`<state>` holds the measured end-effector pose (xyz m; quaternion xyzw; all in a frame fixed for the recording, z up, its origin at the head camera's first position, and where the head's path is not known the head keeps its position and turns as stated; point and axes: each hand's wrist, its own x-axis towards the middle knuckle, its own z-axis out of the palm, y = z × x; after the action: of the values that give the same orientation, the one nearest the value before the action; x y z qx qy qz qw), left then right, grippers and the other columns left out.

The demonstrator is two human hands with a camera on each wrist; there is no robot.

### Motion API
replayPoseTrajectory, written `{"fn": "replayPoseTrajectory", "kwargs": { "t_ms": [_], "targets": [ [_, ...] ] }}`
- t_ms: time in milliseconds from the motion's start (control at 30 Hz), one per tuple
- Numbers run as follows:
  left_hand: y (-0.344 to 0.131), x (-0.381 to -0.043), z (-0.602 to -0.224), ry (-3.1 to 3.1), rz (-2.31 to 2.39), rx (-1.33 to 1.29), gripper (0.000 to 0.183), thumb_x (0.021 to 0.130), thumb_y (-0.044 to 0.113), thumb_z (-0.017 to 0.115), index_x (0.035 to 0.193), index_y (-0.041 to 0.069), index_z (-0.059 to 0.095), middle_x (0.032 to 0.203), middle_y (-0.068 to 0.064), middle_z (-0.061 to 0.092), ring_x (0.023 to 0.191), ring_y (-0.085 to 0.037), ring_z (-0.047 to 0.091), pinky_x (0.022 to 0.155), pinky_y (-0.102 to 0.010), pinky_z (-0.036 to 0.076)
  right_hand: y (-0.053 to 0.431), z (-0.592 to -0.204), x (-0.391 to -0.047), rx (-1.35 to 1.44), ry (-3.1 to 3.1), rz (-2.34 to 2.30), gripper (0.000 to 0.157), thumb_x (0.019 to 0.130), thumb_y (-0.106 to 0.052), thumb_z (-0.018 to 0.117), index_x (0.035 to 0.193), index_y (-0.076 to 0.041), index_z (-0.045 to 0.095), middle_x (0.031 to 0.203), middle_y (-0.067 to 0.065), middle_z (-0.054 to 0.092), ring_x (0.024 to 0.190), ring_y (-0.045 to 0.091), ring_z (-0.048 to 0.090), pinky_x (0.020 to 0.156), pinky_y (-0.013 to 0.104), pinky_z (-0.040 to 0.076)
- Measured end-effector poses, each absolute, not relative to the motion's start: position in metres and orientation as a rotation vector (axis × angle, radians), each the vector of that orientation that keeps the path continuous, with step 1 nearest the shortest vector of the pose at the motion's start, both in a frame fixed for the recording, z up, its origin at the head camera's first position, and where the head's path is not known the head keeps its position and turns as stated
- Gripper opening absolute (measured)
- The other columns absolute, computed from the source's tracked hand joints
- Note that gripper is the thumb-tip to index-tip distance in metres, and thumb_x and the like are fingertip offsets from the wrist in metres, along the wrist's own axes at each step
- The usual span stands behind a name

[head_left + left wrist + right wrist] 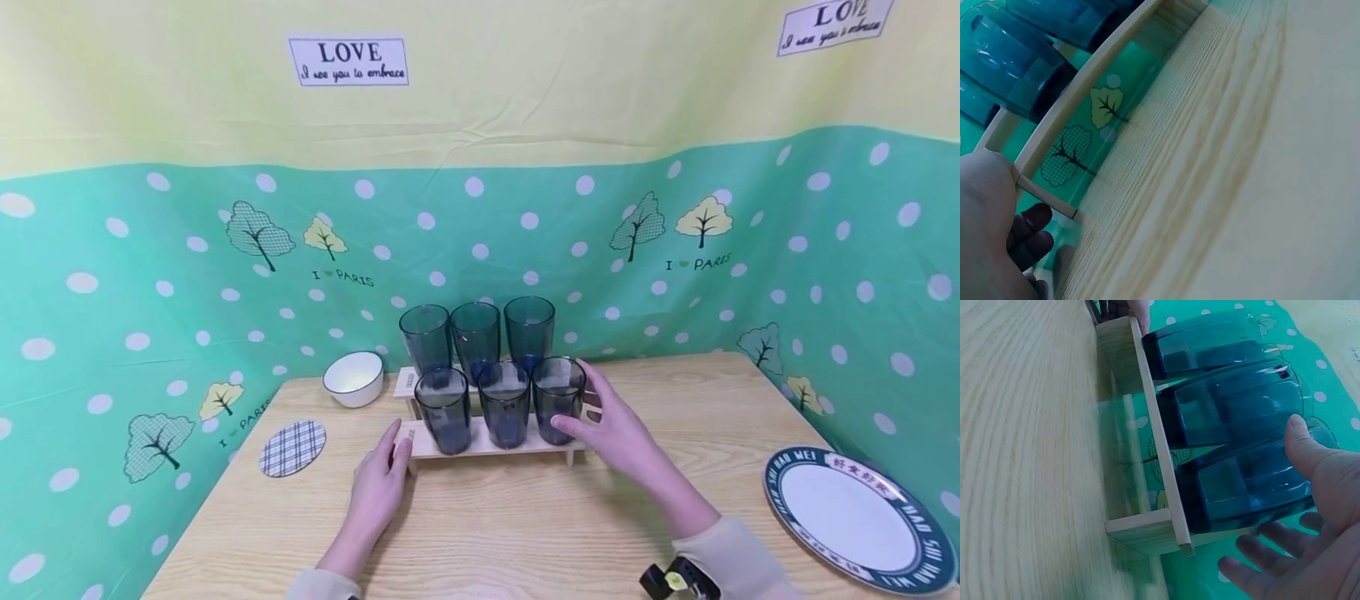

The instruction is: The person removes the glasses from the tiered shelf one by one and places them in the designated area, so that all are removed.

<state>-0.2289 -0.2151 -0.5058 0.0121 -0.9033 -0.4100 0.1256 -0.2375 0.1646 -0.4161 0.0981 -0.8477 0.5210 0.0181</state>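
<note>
A two-tier wooden rack (pixel 480 447) stands on the table with dark tinted glasses on it, three in the upper row and three in the lower. My left hand (pixel 377 485) holds the rack's left end; in the left wrist view its fingers (pixel 1032 240) curl beside the end leg. Around the lower row's right glass (pixel 558 392), my right hand (pixel 618 429) is spread. Its thumb (pixel 1305 445) lies over the glass's side in the right wrist view, while the other fingers are extended and look apart from it. The middle glass (pixel 505 408) stands just left of that one.
A white bowl (pixel 354 379) with a dark rim sits at the back left, with a checked round coaster (pixel 293 448) in front of it. At the right lies a plate (pixel 847 517) with a patterned green rim. A polka-dot cloth (pixel 480 225) hangs behind the wooden table (pixel 517 533).
</note>
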Motion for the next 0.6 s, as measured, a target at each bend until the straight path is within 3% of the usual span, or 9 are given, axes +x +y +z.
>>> {"fn": "replayPoseTrajectory", "kwargs": {
  "t_ms": [267, 600],
  "targets": [
    [-0.2148, -0.2276, -0.5076, -2.625, -1.161, 0.023, 0.058, 0.121, 0.039, 0.046, 0.168, 0.005, 0.045, 0.158, -0.025, 0.058, 0.145, -0.051, 0.054, 0.122, -0.068, 0.038, 0.1588, -0.4212, -0.2376, 0.291, -2.572, 1.696, 0.101, 0.098, -0.029, 0.088, 0.176, -0.020, 0.025, 0.166, 0.028, 0.046, 0.144, 0.054, 0.054, 0.112, 0.055, 0.054],
    [-0.2140, -0.2291, -0.5084, -2.614, -1.141, 0.004, 0.058, 0.120, 0.039, 0.047, 0.167, 0.004, 0.046, 0.158, -0.025, 0.058, 0.144, -0.051, 0.055, 0.121, -0.068, 0.039, 0.1575, -0.4235, -0.2380, 0.286, -2.513, 1.738, 0.095, 0.098, -0.028, 0.088, 0.174, -0.019, 0.031, 0.163, 0.026, 0.049, 0.140, 0.050, 0.059, 0.108, 0.051, 0.058]
  ]
}}
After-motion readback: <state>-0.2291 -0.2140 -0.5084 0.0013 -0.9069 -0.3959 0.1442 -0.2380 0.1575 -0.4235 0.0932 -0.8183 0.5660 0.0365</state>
